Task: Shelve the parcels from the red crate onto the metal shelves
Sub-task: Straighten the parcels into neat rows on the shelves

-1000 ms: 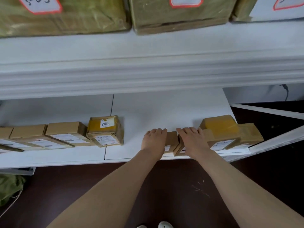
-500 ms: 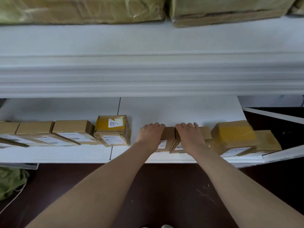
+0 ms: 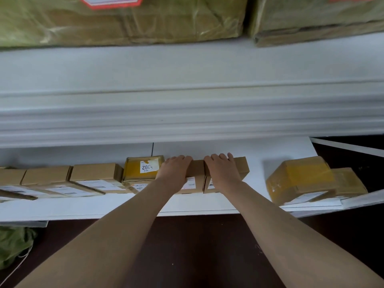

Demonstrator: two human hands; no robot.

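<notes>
Two small brown cardboard parcels stand side by side on the lower white metal shelf (image 3: 259, 154). My left hand (image 3: 174, 171) lies flat on top of the left parcel (image 3: 195, 177), fingertips at its far edge. In the same way my right hand (image 3: 220, 171) rests on the right parcel (image 3: 242, 167). The left parcel sits close beside a yellow-taped parcel (image 3: 143, 167) labelled 002. The red crate is out of view.
A row of brown parcels (image 3: 93, 173) fills the shelf to the left. Two yellow-taped parcels (image 3: 301, 179) sit at the shelf's right end, a gap between them and my hands. Large green-wrapped boxes (image 3: 124, 19) stand on the upper shelf (image 3: 187, 65). A green bag (image 3: 14, 244) lies on the dark floor.
Both hands have slid the two small parcels leftward along the shelf, away from the yellow parcels at the right and up to the 002 parcel.
</notes>
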